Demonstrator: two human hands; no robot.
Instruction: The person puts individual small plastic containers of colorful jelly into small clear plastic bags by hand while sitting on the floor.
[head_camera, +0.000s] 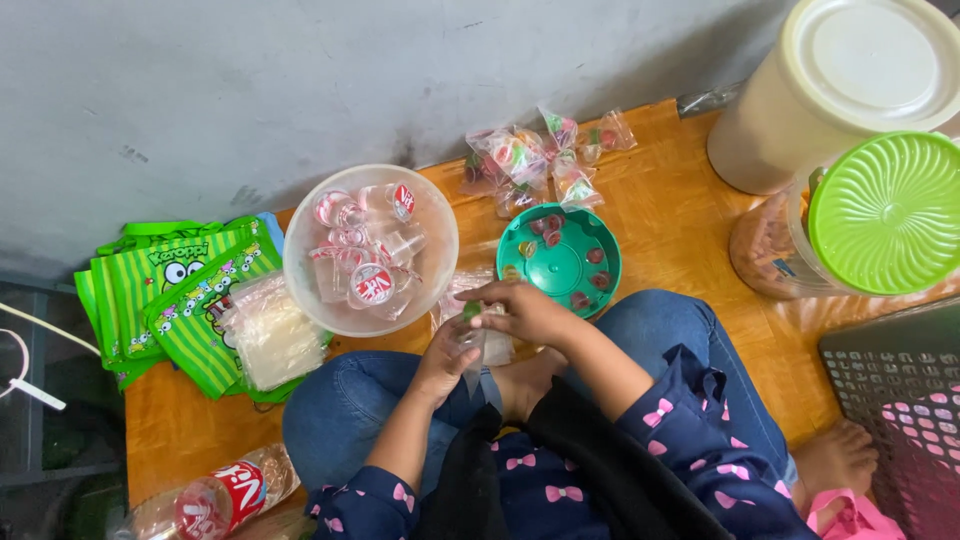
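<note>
I sit cross-legged in blue jeans on a wooden floor. My left hand (445, 355) holds a small clear plastic bag (478, 345) upright over my lap. My right hand (525, 310) pinches a small green sweet (470, 310) at the bag's mouth. Just beyond my hands lies a teal lid (560, 265) turned up like a dish, with a few red and coloured sweets in it. To its left stands a clear plastic bowl (300, 270) full of small jelly cups with red and white tops.
Filled sweet packets (540, 160) lie by the grey wall. Green striped cartoon bags (160, 290) with a stack of clear bags (268, 335) are at left. A green-lidded jar (880, 215), a cream tub (840, 85), a dark basket (895, 400) stand right. A jelly-cup packet (215, 500) lies lower left.
</note>
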